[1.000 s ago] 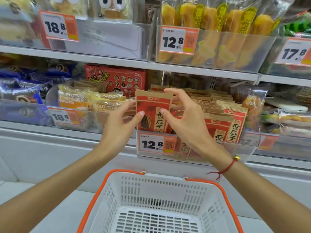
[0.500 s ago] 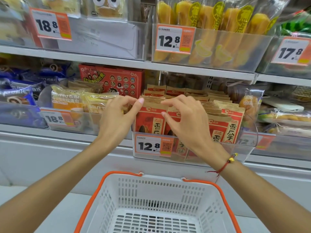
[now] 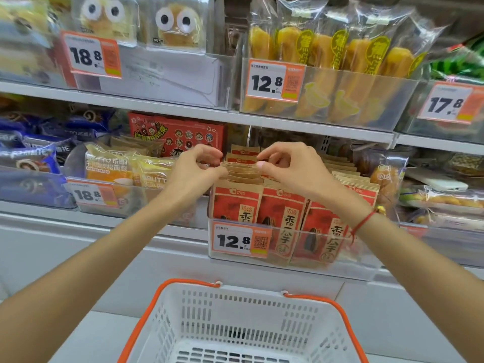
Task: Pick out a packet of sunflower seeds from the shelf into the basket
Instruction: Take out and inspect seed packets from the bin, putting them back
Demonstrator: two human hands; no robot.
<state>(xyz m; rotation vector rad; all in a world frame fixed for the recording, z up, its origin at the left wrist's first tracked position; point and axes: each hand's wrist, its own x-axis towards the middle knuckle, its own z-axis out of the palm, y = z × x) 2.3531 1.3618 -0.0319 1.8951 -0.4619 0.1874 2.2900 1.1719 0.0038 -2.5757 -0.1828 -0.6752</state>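
**Two hands at the seed packets**

Several red-and-brown sunflower seed packets (image 3: 282, 221) stand in a clear bin (image 3: 340, 265) behind a 12.8 price tag (image 3: 239, 241), with bread packs (image 3: 110, 166) to the left. Left hand (image 3: 195, 170) and right hand (image 3: 290, 169) reach forward from below, fingers curled, pinching the packets' brown top edges. Below, a white basket (image 3: 243, 326) with orange handles sits.

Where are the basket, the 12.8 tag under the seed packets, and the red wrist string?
basket (image 3: 167, 305): head view, orange rim, left side.
12.8 price tag (image 3: 233, 241): head view, on the white number panel.
red wrist string (image 3: 364, 221): head view, strand across the right wrist.
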